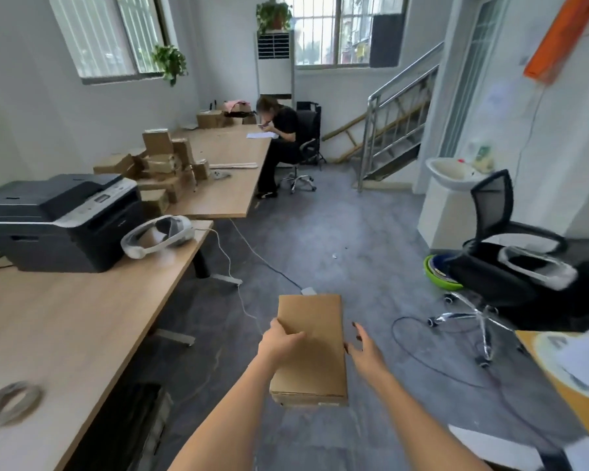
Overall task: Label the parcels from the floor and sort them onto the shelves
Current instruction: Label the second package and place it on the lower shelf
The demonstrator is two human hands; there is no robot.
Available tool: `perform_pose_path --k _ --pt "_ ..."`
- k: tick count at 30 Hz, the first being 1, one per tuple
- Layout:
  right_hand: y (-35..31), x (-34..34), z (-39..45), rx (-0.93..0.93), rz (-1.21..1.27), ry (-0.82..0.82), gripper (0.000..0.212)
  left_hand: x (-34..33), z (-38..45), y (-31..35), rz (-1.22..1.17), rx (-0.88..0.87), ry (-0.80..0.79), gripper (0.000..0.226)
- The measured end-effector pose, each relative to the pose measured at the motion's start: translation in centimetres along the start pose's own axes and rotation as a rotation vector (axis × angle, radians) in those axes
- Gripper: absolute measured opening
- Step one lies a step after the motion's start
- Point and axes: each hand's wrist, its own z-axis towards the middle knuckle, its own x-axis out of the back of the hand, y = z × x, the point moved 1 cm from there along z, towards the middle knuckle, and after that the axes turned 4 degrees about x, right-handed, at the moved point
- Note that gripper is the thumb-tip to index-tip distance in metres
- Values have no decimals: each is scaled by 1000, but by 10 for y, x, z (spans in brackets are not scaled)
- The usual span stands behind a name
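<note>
Wooden desk (pixel 82 321) bearing printer (pixel 62 220), headset (pixel 159 234), tape roll (pixel 12 402); farther table (pixel 228 185) piled with cardboard parcels (pixel 164 168)

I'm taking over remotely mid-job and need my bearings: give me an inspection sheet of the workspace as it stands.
Surface: grey floor; near wooden desk on the left.
Job's things: flat cardboard parcel held above the floor; no label visible on its top. More boxes piled on the far desk. No shelves in view.
Clutter: printer, headset and tape roll on the near desk; green basin beside a black chair.
Grippers: left hand grips the parcel's left edge; right hand open at its right edge.
Cables: white cable off the desk; black loop on the floor.
Surroundings: seated person at the far desk, staircase, washbasin.
</note>
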Motion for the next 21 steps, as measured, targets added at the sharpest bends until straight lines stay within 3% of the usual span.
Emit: perform_pose_path --k 6,9,15,21 --pt "54 83 -51 -300 392 97 103 -76 -41 71 147 -137 -114 72" --pt "96 140 -83 -329 529 127 81 -133 -74 111 202 -233 -192 70" --pt "156 267 -171 -325 614 327 67 -258 -168 176 259 -403 -362 85" --pt "223 372 -260 -297 677 581 72 -371 -277 218 327 -526 -499 88"
